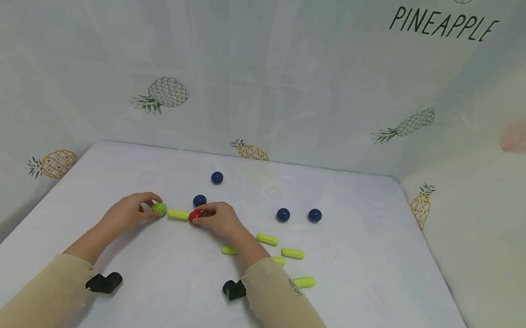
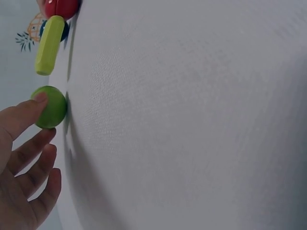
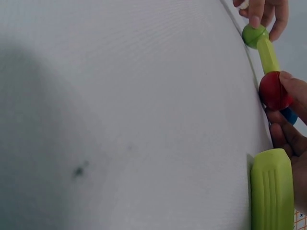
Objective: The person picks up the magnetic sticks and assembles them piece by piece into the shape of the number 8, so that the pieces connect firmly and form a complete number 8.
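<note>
Round green ball (image 1: 159,208) is pinched by left hand (image 1: 129,212); glossy red ball (image 1: 195,216) is gripped by right hand (image 1: 221,220); yellow-green rounded stick (image 1: 178,215) lies between the balls on white table (image 1: 376,290).

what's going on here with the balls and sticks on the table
A person sits at a white table. Their left hand pinches a green ball, and their right hand pinches a red ball. A yellow-green stick lies between the two balls, in line with them. Four dark blue balls and several more yellow-green sticks lie loose on the table, mostly to the right.
</note>
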Demonstrator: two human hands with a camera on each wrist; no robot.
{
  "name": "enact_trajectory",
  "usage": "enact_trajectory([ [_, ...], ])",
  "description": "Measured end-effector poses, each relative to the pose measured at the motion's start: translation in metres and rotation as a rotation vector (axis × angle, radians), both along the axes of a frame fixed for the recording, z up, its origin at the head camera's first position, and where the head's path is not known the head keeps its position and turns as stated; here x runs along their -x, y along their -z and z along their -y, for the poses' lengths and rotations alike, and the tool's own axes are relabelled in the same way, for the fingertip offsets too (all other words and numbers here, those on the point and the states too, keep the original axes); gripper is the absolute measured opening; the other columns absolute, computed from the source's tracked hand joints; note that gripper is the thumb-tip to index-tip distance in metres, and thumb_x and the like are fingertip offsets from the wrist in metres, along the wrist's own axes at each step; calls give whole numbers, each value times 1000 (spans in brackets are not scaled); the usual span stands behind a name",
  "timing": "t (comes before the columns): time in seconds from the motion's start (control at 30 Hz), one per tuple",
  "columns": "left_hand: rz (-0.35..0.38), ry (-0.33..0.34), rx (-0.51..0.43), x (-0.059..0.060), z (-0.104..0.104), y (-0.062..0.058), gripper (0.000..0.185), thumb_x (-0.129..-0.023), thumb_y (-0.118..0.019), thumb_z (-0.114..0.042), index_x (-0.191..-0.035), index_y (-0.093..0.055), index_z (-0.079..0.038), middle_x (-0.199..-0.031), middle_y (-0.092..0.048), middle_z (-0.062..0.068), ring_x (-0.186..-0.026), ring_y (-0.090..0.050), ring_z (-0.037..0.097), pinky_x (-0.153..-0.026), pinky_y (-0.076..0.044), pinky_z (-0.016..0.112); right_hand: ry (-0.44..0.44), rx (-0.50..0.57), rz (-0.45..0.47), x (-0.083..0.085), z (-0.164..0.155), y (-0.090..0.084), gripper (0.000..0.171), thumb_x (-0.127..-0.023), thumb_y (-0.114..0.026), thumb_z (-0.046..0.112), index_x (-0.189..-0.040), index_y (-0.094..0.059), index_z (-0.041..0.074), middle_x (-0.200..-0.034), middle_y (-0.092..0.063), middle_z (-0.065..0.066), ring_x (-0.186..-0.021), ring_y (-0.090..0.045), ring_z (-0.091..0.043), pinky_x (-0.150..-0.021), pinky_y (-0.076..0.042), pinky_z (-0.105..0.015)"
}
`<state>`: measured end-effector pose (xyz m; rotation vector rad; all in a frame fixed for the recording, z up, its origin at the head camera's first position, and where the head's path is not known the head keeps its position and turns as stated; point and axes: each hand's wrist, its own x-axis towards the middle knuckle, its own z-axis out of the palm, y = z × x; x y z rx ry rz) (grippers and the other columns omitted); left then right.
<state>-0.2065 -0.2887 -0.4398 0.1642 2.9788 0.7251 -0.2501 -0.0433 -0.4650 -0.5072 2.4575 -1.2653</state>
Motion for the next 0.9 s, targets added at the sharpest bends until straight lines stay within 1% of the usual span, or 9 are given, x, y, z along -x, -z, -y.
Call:
enact_trajectory([
  [0.2, 2, -6, 11, -2, -3, -2, 38, -82, -66, -22, -116, -55, -10, -103, -59, 15, -86, -55, 29, -69, -44, 43, 11, -6, 2, 1, 1, 2, 32, -74, -72, 34, -105, -67, 24, -85, -57, 12, -79, -50, -8, -70, -43, -23],
  [0.47, 13, -25, 17, -1, -7, -3, 39, -81, -66, -28, -114, -55, -10, -101, -59, 14, -86, -55, 30, -70, -44, 43, 9, -22, -11, 3, 1, 2, 32, -76, -71, 32, -106, -67, 23, -85, -56, 11, -79, -50, -9, -70, -43, -23],
  [0.7, 13, -32, 11, -1, -8, 1, 39, -81, -67, -29, -112, -55, -10, -99, -59, 12, -85, -55, 28, -69, -44, 42, 5, -39, -23, 2, 1, 3, 32, -77, -71, 32, -107, -67, 23, -86, -56, 12, -80, -50, -9, -70, -43, -21],
  [0.9, 24, -30, -8, 1, -5, 6, 41, -80, -67, -33, -113, -55, -12, -97, -59, 8, -84, -55, 25, -68, -43, 40, 9, -1, -11, 1, 1, 2, 35, -76, -72, 33, -108, -66, 22, -86, -57, 11, -79, -51, -7, -70, -43, -22],
])
